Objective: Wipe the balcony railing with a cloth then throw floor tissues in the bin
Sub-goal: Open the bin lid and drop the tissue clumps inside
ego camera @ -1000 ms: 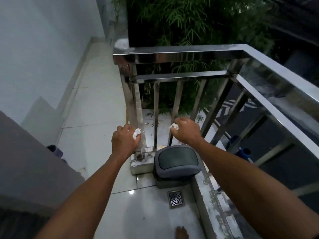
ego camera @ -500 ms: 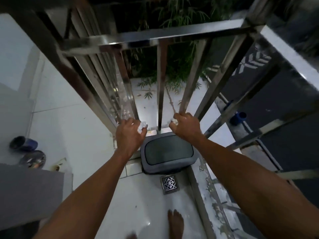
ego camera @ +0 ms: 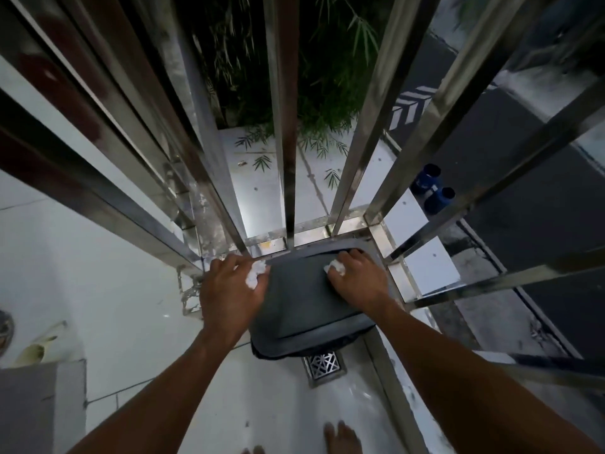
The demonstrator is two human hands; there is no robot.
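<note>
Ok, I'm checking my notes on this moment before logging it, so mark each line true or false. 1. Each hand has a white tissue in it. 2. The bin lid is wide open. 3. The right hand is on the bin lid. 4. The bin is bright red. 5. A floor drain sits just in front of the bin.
1. True: the left hand grips a tissue, and the right hand holds another tissue.
2. False: the lid of the bin looks closed or nearly so; no opening into the bin shows.
3. True: it rests on the lid's far edge.
4. False: it is dark grey.
5. True: the metal drain lies in the floor on the person's side of the bin.
</note>
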